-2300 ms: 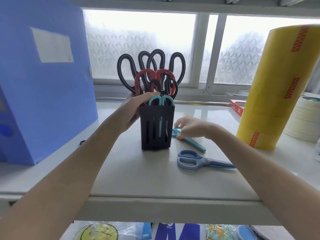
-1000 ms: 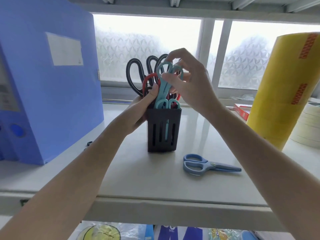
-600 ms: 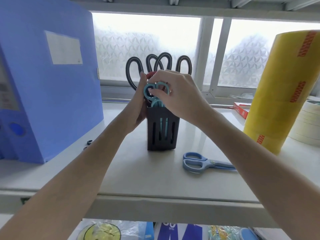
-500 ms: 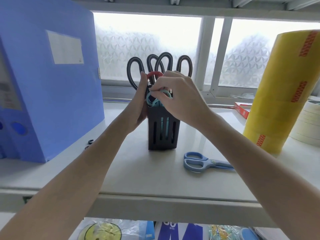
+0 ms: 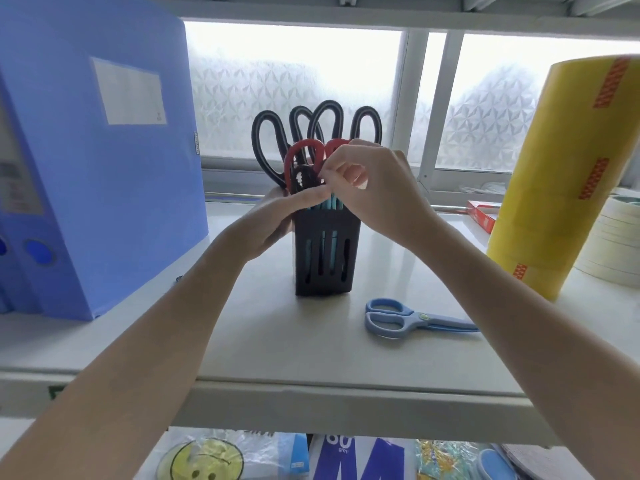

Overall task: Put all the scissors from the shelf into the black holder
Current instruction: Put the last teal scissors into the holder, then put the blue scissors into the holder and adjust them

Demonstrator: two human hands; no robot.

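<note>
1. The black holder (image 5: 323,252) stands upright on the white shelf (image 5: 311,341) and is crowded: two pairs of black-handled scissors (image 5: 311,133) and a red-handled pair (image 5: 304,154) rise well above its rim, and teal scissors (image 5: 332,204) sit low at the front, their blades showing through the slots.

2. The left hand (image 5: 273,220) is wrapped around the holder's left side, its thumb laid across the top front. The right hand (image 5: 367,185) hovers over the rim with fingertips pinched narrow at the handles; whether it grips a handle or only nudges one cannot be told.

3. One pair of light blue scissors (image 5: 412,318) lies flat on the shelf, just right of the holder and apart from it, so the task is not yet finished.

4. Risk: the holder looks tall, narrow and top-heavy. If the left hand lets go while the right pushes sideways, it could tip.

5. Risk: the tangled handle loops could snag a finger, and a withdrawing hand might drag a pair back out.

6. Risk: little room seems left. Forcing the blue pair in may jam it on other blades or leave it perched high and loose.

7. The shelf's front edge is near; a toppled holder could spill over it.
</note>
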